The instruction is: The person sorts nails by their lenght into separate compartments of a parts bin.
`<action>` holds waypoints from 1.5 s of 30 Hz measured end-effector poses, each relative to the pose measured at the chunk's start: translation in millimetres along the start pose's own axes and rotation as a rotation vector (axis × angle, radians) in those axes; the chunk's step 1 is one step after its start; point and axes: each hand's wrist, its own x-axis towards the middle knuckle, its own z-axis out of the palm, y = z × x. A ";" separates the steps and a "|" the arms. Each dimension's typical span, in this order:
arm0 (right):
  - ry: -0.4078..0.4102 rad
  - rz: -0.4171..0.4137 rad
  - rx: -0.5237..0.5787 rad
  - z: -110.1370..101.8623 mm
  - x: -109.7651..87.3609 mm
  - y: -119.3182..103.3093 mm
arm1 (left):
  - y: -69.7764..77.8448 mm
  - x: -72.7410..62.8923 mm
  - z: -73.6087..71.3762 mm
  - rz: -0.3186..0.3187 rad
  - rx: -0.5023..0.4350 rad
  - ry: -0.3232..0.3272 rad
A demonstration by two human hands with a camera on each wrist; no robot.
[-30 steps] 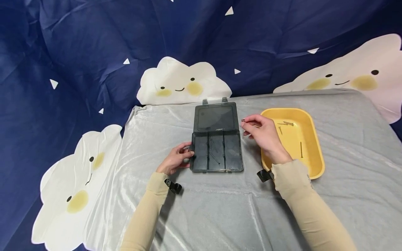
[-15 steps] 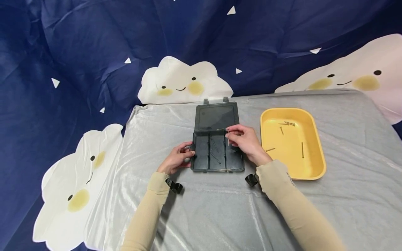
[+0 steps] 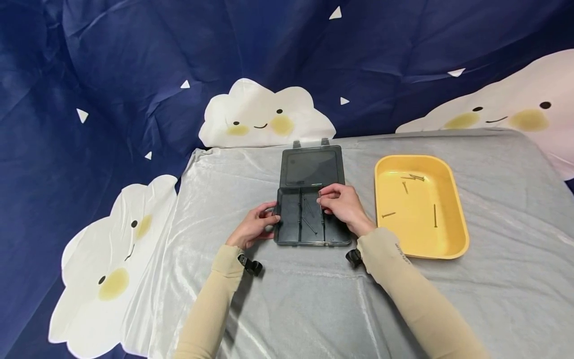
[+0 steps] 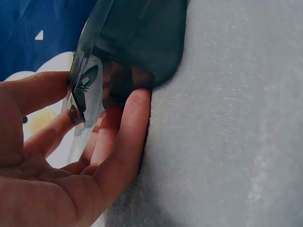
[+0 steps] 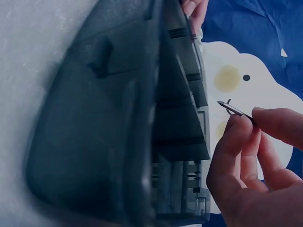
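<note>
A dark translucent compartment box (image 3: 288, 219) lies on the cloth with its lid (image 3: 312, 166) laid back. My left hand (image 3: 254, 225) grips the box's left wall; in the left wrist view the thumb is on the rim and the fingers lie along the side. Several thin nails (image 3: 309, 226) lie in the middle compartment. Over the box, near the right-hand divider, my right hand (image 3: 344, 205) pinches one upright nail (image 3: 320, 200) between thumb and fingertips. Its pointed tip shows in the right wrist view, apart from the box. The hand partly covers the right compartment.
A yellow tray (image 3: 414, 234) stands right of the box, beyond the right forearm. Several nails (image 3: 435, 216) lie scattered in it. Grey cloth (image 3: 309, 299) covers the table, and a dark blue curtain (image 3: 287, 45) with cloud prints hangs behind.
My right hand has moved left from the tray's edge to over the box, still pinching the nail. My left hand keeps its grip on the box.
</note>
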 end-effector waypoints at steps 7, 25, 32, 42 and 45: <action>0.010 0.015 -0.024 2.4 2.8 2.8 | 0.4 0.0 0.6 0.003 -0.005 -0.002; 0.143 -0.032 -0.280 -2.4 4.3 2.0 | 0.0 1.0 1.0 -0.004 -0.009 -0.001; 0.168 -0.074 -0.303 -12.1 -1.8 -6.1 | -7.6 8.8 -1.2 -0.002 -0.017 0.014; 0.212 -0.117 -0.336 -33.5 -12.5 -14.3 | -22.4 22.1 -4.0 0.012 -0.034 0.040; 0.231 -0.131 -0.354 -40.4 -16.5 -15.5 | -22.6 21.6 -4.1 0.010 -0.035 0.039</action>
